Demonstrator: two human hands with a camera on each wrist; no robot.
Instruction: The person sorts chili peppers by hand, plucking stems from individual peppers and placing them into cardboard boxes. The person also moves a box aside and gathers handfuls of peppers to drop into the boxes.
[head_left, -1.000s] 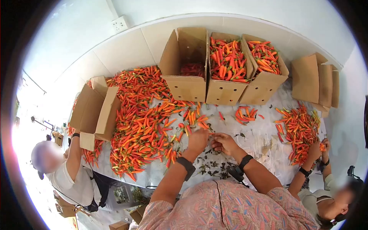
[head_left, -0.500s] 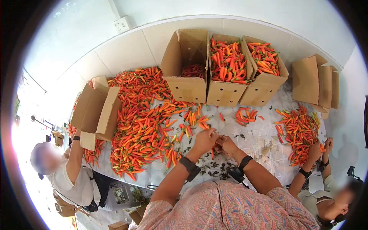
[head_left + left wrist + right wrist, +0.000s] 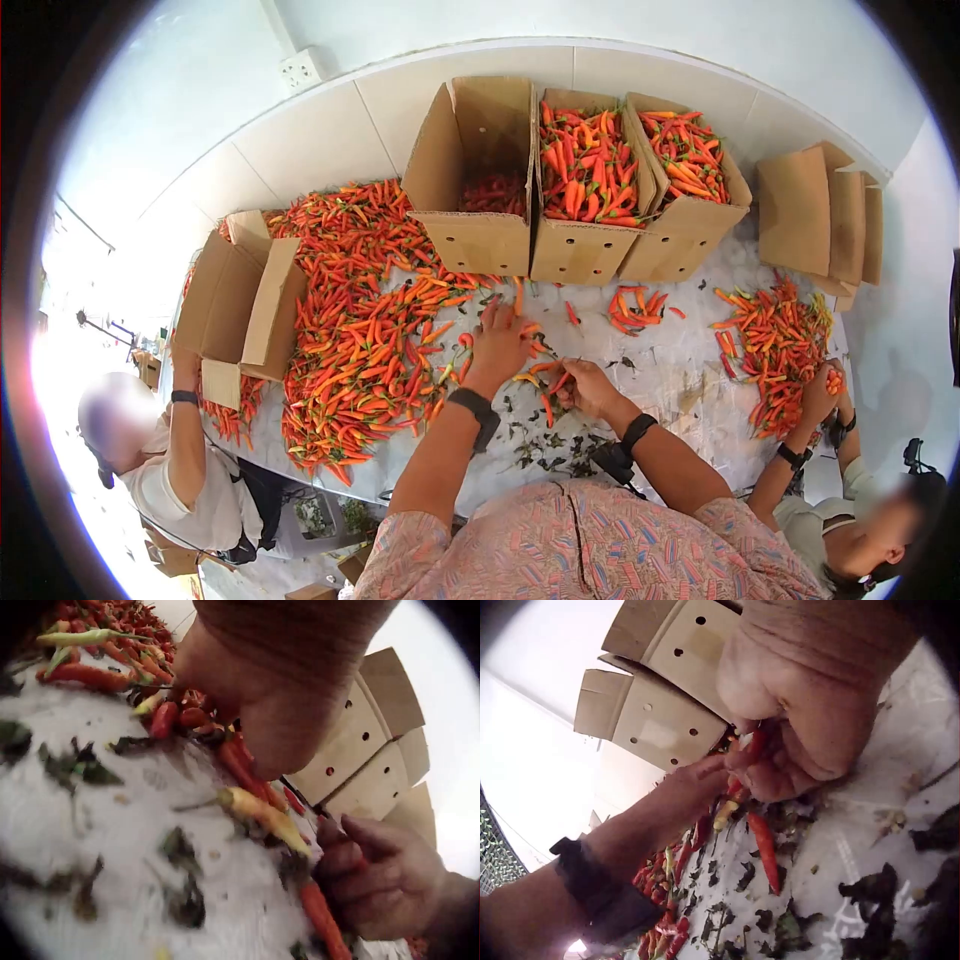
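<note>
My left hand [image 3: 500, 348] reaches over the near edge of the chili pile, its fingers pointing forward among a few loose chilies. An orange chili [image 3: 518, 297] lies just beyond its fingertips. In the left wrist view those fingers are hidden behind the palm. To the right, my right hand [image 3: 592, 388] has curled fingers and pinches a red chili [image 3: 759, 742] between thumb and fingers. Another red chili [image 3: 763, 851] points down below that hand. Close by, a yellow-orange chili [image 3: 266, 817] lies between the two hands.
A large heap of chilies [image 3: 370, 330] covers the table's left. Behind stand cardboard boxes, one box [image 3: 590, 235] full of chilies. Dark leaf scraps [image 3: 550, 450] litter the near table. A person at left works by an open box [image 3: 225, 300]; another at right handles a smaller pile [image 3: 780, 340].
My hands were together at a chili half a second ago. Now the left hand has moved left and forward to the loose chilies, while the right stays near its place.
</note>
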